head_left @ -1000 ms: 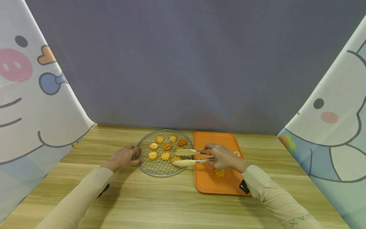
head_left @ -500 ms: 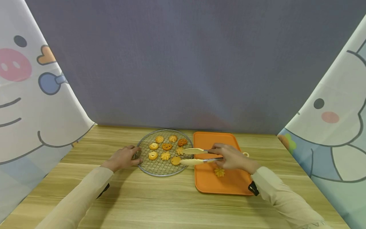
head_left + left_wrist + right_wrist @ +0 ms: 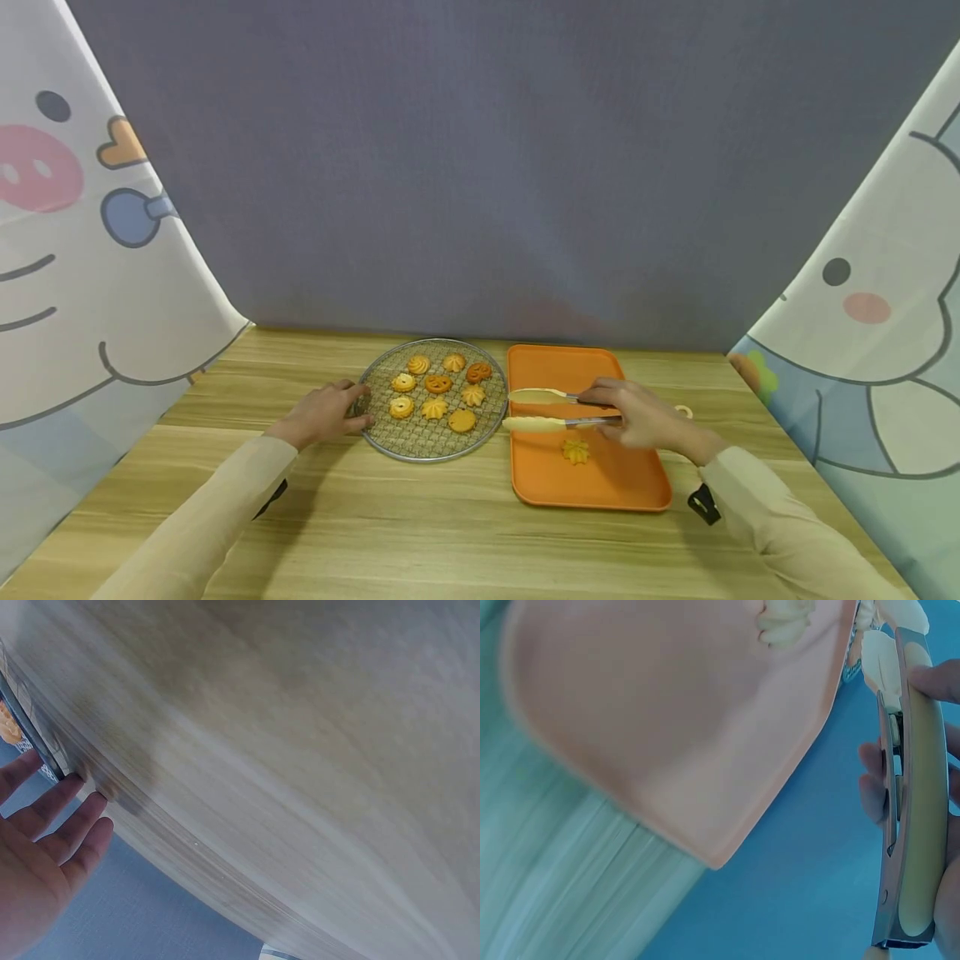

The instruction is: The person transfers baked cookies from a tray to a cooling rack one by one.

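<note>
My right hand (image 3: 637, 414) grips a pair of tongs (image 3: 540, 424) with cream tips and metal arms, held over the orange tray (image 3: 540, 483). The tips stand apart with nothing between them, near the tray's left edge. Below them on the tray lies a flower-shaped cookie (image 3: 576, 452). My left hand (image 3: 322, 414) rests at the left rim of a round wire mesh rack (image 3: 420, 459), fingers loosely spread. Cookies in loose rows lie on the rack, among them a pretzel-shaped one (image 3: 438, 384) and a round flat one (image 3: 462, 421). In the right wrist view the tongs' handle (image 3: 922, 802) lies in my fingers.
Rack and tray sit side by side on a wood-grain table (image 3: 420, 533). A grey fabric panel (image 3: 480, 167) rises behind the table. Printed cartoon sheets (image 3: 862, 375) stand at both sides.
My right hand has drawn the tongs rightward, off the rack and over the tray. The round flat cookie stays on the rack, now fully visible. My left hand keeps its place.
</note>
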A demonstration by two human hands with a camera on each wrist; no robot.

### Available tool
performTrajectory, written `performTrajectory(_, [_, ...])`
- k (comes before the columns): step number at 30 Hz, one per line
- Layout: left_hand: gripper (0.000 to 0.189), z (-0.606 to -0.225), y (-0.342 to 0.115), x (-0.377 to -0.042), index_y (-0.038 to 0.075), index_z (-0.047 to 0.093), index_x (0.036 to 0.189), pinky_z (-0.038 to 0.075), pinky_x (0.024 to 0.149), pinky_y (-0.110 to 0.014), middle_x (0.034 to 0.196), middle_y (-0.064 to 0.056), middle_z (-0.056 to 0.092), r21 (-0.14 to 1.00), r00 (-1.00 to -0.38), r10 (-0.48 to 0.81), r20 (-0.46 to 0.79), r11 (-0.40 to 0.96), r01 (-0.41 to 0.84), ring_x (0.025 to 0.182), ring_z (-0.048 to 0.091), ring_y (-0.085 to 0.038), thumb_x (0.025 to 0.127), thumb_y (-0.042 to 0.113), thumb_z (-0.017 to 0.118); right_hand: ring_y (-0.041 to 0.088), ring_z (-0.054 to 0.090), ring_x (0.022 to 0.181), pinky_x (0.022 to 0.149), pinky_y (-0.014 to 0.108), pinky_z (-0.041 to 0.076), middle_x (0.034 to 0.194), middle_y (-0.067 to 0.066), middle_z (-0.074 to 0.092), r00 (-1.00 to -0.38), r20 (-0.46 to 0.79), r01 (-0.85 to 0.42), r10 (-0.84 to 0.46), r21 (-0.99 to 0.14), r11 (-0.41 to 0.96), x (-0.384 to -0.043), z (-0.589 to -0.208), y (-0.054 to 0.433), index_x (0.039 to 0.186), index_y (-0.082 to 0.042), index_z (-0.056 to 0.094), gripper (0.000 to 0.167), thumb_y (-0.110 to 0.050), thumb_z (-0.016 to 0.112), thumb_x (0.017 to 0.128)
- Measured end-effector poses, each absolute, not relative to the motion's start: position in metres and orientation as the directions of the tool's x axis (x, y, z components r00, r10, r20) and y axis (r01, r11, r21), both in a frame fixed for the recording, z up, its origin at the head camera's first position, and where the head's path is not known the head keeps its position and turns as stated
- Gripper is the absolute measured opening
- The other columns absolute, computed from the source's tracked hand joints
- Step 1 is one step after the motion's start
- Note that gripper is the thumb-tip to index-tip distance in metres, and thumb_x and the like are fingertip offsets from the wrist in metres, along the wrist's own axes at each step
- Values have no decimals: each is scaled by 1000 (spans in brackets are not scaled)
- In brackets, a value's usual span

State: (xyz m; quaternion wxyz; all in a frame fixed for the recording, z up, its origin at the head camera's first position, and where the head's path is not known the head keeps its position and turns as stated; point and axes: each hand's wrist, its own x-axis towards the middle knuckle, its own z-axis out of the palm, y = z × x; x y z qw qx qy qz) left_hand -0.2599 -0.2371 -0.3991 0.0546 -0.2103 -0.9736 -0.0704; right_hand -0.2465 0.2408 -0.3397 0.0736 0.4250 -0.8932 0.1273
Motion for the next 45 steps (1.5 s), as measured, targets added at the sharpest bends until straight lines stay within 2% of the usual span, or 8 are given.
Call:
performTrajectory(8, [52,-398,-237,-261,7,54,121,45,83,-60,118,-25,55,121,-906,404,128,900,418,100,56,-44,84,42,61,5,52,80,61,22,45,105,2,61,-634,263,-772,-728,-157,616,-239,-336,266,114,-3,62,39,-6,68,75])
performTrajectory(11, [51,-398,-237,-261,7,54,121,45,83,-60,118,-25,55,122,-906,404,128,900,419,99,57,-43,84,42,61,2,50,79,61,22,46,103,2,61,-625,284,-778,-727,-154,609,-237,-335,276,112,-3,63,39,-5,69,74])
performTrajectory(21, [52,-399,-238,-263,8,54,122,45,83,-59,119,-25,55,118,-908,402,118,902,415,99,57,-43,84,44,60,-4,38,67,54,13,35,92,-7,58,-574,343,-815,-743,-158,557,-229,-335,297,107,-4,64,41,0,73,67])
performTrajectory(27, [52,-398,-237,-262,9,54,123,44,84,-60,119,-25,55,120,-910,400,111,903,412,101,56,-44,85,44,60,-5,39,67,53,13,36,91,-7,58,-556,354,-829,-752,-166,535,-223,-337,306,106,-4,65,41,-1,75,66])
performTrajectory(39, [52,-398,-237,-261,8,54,122,46,83,-59,119,-24,55,117,-911,398,111,905,410,100,56,-44,84,44,60,1,48,66,53,15,41,93,-6,59,-578,325,-816,-749,-196,544,-215,-341,315,105,-5,65,44,1,75,62])
performTrajectory(45, [52,-397,-237,-261,8,54,122,47,82,-58,118,-25,55,111,-907,405,117,902,417,98,57,-43,84,43,60,-4,44,67,54,14,39,93,-7,60,-592,314,-805,-743,-191,561,-211,-342,317,105,-7,65,45,0,75,62])
